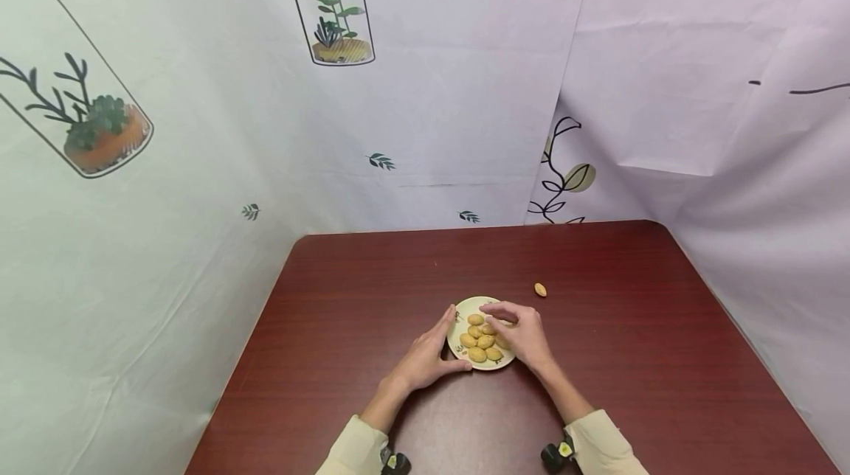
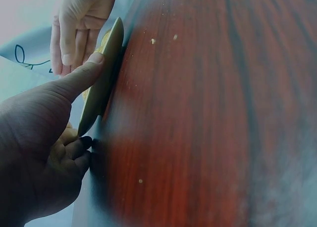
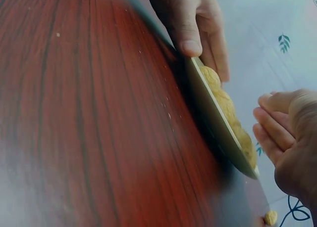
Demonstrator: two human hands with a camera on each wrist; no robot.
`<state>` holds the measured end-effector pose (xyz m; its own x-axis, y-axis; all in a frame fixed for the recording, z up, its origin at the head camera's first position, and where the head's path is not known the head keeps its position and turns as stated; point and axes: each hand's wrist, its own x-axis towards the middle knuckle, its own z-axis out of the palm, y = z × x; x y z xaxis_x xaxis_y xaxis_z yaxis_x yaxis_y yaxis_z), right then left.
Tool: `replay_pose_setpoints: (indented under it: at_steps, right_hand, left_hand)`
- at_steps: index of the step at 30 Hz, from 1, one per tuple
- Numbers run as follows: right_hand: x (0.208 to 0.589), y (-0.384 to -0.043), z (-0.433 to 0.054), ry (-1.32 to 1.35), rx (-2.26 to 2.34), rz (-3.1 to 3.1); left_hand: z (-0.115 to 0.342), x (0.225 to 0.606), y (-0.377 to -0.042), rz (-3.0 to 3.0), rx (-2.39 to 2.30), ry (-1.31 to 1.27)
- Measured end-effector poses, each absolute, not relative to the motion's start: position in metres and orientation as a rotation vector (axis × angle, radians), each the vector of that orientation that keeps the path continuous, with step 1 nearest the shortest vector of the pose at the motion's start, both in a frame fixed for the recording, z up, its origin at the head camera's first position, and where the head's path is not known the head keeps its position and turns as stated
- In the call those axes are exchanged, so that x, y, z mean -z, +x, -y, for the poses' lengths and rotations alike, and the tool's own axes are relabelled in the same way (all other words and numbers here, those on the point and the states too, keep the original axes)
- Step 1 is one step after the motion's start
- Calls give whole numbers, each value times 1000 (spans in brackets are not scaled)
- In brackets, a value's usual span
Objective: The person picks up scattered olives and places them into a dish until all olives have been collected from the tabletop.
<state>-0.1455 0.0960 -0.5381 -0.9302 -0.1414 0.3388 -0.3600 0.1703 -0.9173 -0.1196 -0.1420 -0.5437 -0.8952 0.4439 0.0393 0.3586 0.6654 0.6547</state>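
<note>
A small cream plate with a dark printed pattern stands on the table, bearing several tan, wrinkled walnuts. My left hand holds the plate at its left side, thumb on the near rim and fingers along the far left edge. In the left wrist view that thumb lies over the rim. Above the plate's right side hovers my right hand, thumb and forefinger apart, nothing visible between them. The right wrist view shows its fingers bent slightly, apart from the walnuts.
One loose walnut lies on the table beyond the plate, to the right. The dark red-brown wooden table carries small pale crumbs. White cloth printed with plants hangs behind and at both sides.
</note>
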Motion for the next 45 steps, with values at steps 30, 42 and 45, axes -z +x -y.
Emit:
replay_pose_setpoints:
  at_steps: [30,42,45]
  right_hand:
    - [544,-170,-152,345,-1883,2091]
    - [548,-183,-165,60,-1806,2176]
    - [548,-186,-167,9,-1816,2210]
  left_hand:
    - [140,542,-119,-2748,-1054,685]
    - [141,544,-119,-2758,-1030,695]
    - [141,544,-118,-2753,-1024,683]
